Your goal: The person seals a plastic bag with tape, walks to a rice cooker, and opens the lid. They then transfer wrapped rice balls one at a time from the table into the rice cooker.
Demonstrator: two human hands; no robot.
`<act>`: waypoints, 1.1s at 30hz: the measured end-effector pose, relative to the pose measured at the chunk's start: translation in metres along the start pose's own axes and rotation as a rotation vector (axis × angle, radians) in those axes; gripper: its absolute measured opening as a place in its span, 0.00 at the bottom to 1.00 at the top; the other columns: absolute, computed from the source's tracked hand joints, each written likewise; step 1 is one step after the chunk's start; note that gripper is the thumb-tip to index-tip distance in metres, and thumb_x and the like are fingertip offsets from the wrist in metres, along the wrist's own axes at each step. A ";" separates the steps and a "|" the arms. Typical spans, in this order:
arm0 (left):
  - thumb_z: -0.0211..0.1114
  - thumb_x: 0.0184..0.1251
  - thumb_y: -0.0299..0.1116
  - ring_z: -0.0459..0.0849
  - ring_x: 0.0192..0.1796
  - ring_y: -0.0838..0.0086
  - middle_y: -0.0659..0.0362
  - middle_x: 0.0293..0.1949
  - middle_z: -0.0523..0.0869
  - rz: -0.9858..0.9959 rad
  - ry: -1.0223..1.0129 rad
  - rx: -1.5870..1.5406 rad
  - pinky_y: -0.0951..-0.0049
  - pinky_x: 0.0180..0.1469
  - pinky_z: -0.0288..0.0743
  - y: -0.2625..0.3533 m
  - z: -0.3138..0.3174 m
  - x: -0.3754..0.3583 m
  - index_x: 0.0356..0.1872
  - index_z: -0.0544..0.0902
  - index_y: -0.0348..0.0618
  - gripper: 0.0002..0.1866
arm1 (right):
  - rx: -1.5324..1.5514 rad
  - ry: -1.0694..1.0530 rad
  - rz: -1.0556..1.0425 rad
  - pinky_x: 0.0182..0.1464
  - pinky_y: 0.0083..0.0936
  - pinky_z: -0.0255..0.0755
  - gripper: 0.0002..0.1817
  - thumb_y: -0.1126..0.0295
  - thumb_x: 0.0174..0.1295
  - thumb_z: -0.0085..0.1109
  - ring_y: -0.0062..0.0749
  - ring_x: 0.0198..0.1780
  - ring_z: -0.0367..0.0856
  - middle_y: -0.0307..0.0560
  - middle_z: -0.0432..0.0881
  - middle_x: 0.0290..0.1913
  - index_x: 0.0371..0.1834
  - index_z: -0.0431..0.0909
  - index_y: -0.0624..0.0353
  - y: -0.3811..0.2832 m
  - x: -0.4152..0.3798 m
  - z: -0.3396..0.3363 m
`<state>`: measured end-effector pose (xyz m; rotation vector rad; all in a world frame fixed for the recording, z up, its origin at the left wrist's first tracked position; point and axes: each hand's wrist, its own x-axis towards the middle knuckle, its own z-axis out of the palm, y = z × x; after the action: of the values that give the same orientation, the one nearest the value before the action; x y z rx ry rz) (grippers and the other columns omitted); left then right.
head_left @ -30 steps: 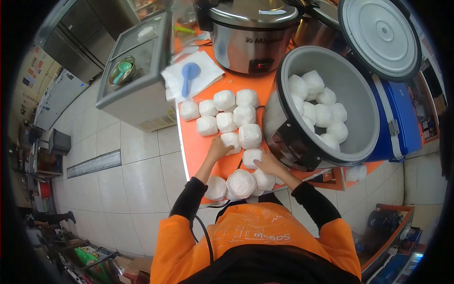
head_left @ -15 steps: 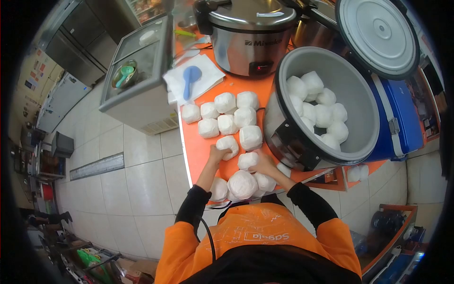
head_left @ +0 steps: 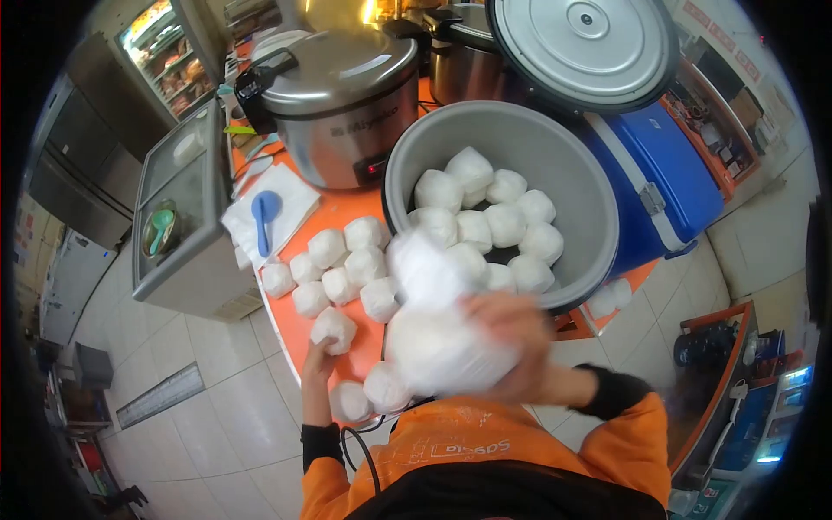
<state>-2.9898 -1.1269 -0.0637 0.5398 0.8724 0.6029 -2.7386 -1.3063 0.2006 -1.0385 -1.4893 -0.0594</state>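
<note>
My left hand (head_left: 322,357) has its fingers around a white wrapped ball (head_left: 334,330) low on the orange table (head_left: 286,316). Blurred by motion, my right hand (head_left: 516,338) holds a large white wrapped bundle (head_left: 451,349) in front of the open cooker pot (head_left: 598,234). Another blurred white shape (head_left: 423,267) rises above the bundle; whether it is a separate ball I cannot tell. Several white balls (head_left: 366,265) stand in rows beside the pot, and several more (head_left: 505,224) lie inside it. Two balls (head_left: 387,387) sit at the near table edge.
A closed Miyako cooker (head_left: 347,113) stands behind the rows. Left of it, a blue rice paddle (head_left: 264,227) lies on white paper (head_left: 290,201). The raised pot lid (head_left: 589,43) is at the back, above a blue cooler box (head_left: 659,173). A glass-topped freezer (head_left: 195,251) is on the left.
My right hand has risen toward the pot with the large white bundle. My left hand stays at its ball. The camera view has shifted, so the table and cookers appear farther left.
</note>
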 end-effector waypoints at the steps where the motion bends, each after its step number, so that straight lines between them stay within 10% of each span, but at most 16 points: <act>1: 0.59 0.41 0.22 0.75 0.48 0.63 0.56 0.47 0.73 0.055 0.026 0.021 0.64 0.41 0.75 0.000 0.000 -0.003 0.58 0.62 0.43 0.35 | -0.247 -0.061 0.057 0.47 0.32 0.69 0.32 0.73 0.33 0.71 0.41 0.44 0.74 0.47 0.74 0.41 0.47 0.69 0.55 -0.004 0.025 -0.029; 5: 0.58 0.45 0.23 0.67 0.56 0.59 0.54 0.54 0.67 0.143 0.069 -0.001 0.57 0.53 0.69 0.009 -0.007 -0.024 0.59 0.60 0.44 0.34 | -0.544 -0.065 0.227 0.51 0.29 0.66 0.32 0.76 0.33 0.66 0.41 0.46 0.74 0.49 0.74 0.43 0.48 0.67 0.58 0.073 0.078 -0.087; 9: 0.59 0.45 0.21 0.67 0.56 0.61 0.54 0.53 0.68 0.261 0.139 -0.068 0.59 0.53 0.68 0.017 0.002 -0.049 0.58 0.60 0.43 0.34 | -0.439 -0.563 0.267 0.49 0.30 0.67 0.28 0.72 0.35 0.63 0.41 0.46 0.74 0.51 0.74 0.42 0.45 0.67 0.57 0.196 0.085 -0.127; 11: 0.59 0.44 0.20 0.68 0.56 0.61 0.54 0.53 0.69 0.288 0.157 -0.112 0.59 0.54 0.68 0.018 0.006 -0.062 0.58 0.60 0.42 0.34 | -0.462 -0.868 0.623 0.48 0.32 0.67 0.27 0.69 0.34 0.62 0.42 0.46 0.74 0.51 0.74 0.43 0.44 0.67 0.53 0.240 0.082 -0.136; 14: 0.59 0.43 0.20 0.67 0.57 0.60 0.53 0.53 0.68 0.318 0.171 -0.167 0.58 0.55 0.67 0.012 0.003 -0.083 0.58 0.60 0.41 0.35 | -0.707 -1.133 0.338 0.43 0.33 0.71 0.24 0.70 0.36 0.62 0.44 0.42 0.77 0.48 0.76 0.39 0.42 0.71 0.49 0.298 0.061 -0.136; 20: 0.58 0.46 0.23 0.66 0.58 0.57 0.52 0.55 0.66 0.322 0.230 -0.144 0.54 0.56 0.66 -0.011 -0.016 -0.112 0.59 0.60 0.44 0.33 | -1.187 -1.076 0.265 0.47 0.35 0.71 0.17 0.68 0.45 0.59 0.40 0.45 0.76 0.43 0.73 0.46 0.42 0.76 0.46 0.292 0.054 -0.116; 33: 0.60 0.46 0.27 0.64 0.61 0.58 0.51 0.57 0.66 0.401 0.069 -0.282 0.57 0.60 0.63 0.014 0.032 -0.117 0.60 0.59 0.39 0.35 | -0.864 -0.945 0.341 0.53 0.34 0.69 0.31 0.67 0.41 0.66 0.49 0.51 0.70 0.59 0.65 0.50 0.50 0.66 0.67 0.277 0.042 -0.098</act>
<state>-3.0252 -1.2021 0.0257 0.4398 0.7304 1.0979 -2.4860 -1.1772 0.1144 -2.2141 -2.1580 0.0479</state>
